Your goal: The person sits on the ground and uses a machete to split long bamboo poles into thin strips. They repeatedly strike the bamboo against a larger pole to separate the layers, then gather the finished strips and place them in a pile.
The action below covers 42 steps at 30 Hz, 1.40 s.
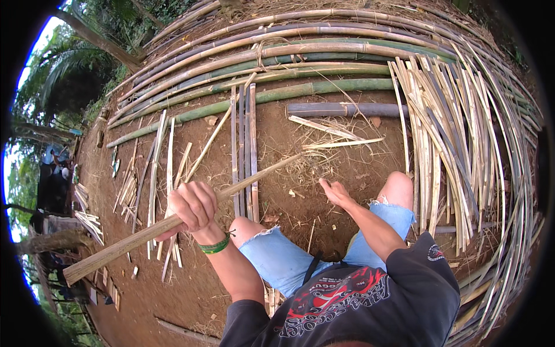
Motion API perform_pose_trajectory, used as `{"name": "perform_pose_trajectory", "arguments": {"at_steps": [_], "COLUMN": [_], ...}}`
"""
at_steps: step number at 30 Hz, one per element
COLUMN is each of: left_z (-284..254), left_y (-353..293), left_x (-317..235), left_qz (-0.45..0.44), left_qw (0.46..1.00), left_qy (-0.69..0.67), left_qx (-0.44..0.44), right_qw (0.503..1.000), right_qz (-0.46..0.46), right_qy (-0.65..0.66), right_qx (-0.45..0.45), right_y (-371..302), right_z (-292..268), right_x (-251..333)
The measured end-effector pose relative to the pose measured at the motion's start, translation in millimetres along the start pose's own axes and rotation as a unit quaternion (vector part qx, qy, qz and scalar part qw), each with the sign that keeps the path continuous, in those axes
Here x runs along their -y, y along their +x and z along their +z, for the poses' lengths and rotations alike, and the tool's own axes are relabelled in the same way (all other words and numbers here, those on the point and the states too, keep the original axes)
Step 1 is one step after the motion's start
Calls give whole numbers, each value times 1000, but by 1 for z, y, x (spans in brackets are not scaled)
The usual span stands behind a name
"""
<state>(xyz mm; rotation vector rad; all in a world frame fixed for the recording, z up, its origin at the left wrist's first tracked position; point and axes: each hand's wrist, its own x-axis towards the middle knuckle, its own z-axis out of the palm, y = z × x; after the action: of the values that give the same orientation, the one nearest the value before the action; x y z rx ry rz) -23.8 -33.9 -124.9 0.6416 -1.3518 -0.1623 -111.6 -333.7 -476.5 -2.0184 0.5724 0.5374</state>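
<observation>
My left hand (193,208) is wrapped round a long split bamboo strip (124,246). The strip slants from near the left side up to the middle of the view, its far end above the dirt ahead of my knees. My right hand (335,192) is closed just in front of my right knee, below that far end and apart from it. Something thin and dark seems to stick out past its fingers, too unclear to name. Pale split bamboo pieces (341,143) and fine shavings lie just beyond, partly behind the strip's tip.
A short dark bamboo length (347,110) lies ahead. Long bamboo poles (277,91) stretch across the back. A big heap of split bamboo slats (428,144) is at the right, with long thin strips (509,191) curving beyond. Several slats (247,150) and loose sticks lie on the left.
</observation>
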Motion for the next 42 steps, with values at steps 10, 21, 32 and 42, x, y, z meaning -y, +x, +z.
{"name": "perform_pose_trajectory", "arguments": {"at_steps": [10,21,32,42], "left_z": [27,32,20,1], "left_y": [15,19,17,15], "left_x": [7,16,11,6], "left_qz": [68,58,55,79], "left_qw": [864,851,845,781], "left_qy": [249,227,236,274], "left_qx": [-432,-469,-476,-556], "right_qw": [997,980,993,991], "right_qz": [78,-153,-104,-53], "right_qy": [-6,123,42,-11], "right_qx": [18,-19,-23,-121], "right_y": [6,-23,-15,16], "right_z": [-5,26,30,31], "right_x": [-8,-11,-16,-48]}}
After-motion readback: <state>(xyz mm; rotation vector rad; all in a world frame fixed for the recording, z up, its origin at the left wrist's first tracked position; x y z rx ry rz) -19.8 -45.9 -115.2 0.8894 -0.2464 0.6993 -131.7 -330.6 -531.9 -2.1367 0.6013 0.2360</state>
